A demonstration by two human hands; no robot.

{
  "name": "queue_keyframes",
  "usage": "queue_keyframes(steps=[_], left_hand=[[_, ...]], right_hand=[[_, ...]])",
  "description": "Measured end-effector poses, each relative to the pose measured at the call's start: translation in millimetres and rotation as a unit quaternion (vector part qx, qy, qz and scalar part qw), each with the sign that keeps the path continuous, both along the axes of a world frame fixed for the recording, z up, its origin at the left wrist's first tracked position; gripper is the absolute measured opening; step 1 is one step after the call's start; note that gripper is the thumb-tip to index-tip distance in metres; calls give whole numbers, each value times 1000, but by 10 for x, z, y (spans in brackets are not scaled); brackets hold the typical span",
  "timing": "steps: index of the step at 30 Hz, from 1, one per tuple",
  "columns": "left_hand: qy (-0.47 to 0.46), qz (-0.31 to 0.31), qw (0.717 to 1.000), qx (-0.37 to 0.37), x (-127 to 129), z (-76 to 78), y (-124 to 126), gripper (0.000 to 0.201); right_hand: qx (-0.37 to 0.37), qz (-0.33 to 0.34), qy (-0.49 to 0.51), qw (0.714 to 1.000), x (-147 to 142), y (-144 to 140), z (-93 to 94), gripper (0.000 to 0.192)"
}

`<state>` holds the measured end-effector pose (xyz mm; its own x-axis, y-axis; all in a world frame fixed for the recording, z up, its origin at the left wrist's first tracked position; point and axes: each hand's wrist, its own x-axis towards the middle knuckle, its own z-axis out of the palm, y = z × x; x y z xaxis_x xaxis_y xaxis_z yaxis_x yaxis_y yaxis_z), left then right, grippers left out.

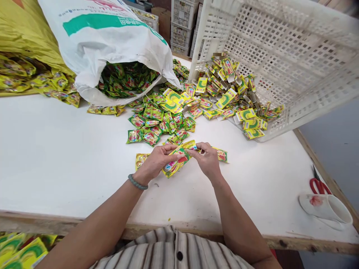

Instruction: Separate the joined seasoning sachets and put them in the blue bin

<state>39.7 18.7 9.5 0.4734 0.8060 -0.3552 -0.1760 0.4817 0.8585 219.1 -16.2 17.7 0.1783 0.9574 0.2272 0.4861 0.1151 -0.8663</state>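
My left hand (157, 160) is closed around a small yellow and green candy box (174, 164), tilted above the white table (84, 160). At the box's upper end my right hand (206, 158) pinches a yellow candy packet (190, 145); how far the packet sits inside the box I cannot tell. Beside my left hand lies another yellow packet (141, 160). A candy box (222, 154) rests just past my right hand. In front of both hands spreads a pile of green candy packets (162, 121).
A white sack (112, 45) spills green packets; a yellow sack (25, 30) with yellow packets stands left. A tipped white crate (280, 56) holds flat boxes (227, 97). Red-handled scissors (319, 185) and a white cup (325, 209) lie at right. Filled boxes (25, 250) show below the table edge.
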Motion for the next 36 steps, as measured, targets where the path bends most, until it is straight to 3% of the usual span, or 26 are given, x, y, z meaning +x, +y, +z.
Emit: queue_keyframes(steps=[6, 9, 16, 26, 29, 31, 33, 36], left_hand=[[37, -36, 993, 107, -17, 11, -7, 38], [24, -30, 997, 70, -4, 4, -13, 41], [-33, 11, 999, 11, 52, -16, -41, 45], [-41, 4, 998, 53, 50, -45, -60, 58], [-37, 33, 995, 90, 73, 8, -62, 63], [-35, 67, 992, 105, 78, 42, -61, 60], [-36, 86, 990, 103, 65, 59, -56, 55], [-34, 71, 992, 103, 21, 51, -46, 47]], right_hand=[[-41, 37, -36, 998, 20, 27, -29, 19], [-63, 72, -34, 995, -33, 23, -60, 26], [-80, 70, -20, 994, -181, -30, -110, 40], [-43, 99, -31, 994, -242, -35, -152, 38], [7, 30, 10, 999, -278, -68, -126, 22], [35, -27, 65, 997, -295, -81, -117, 24], [33, -20, 127, 991, -310, -82, -122, 29], [-2, 48, 183, 982, -329, -77, -141, 25]])
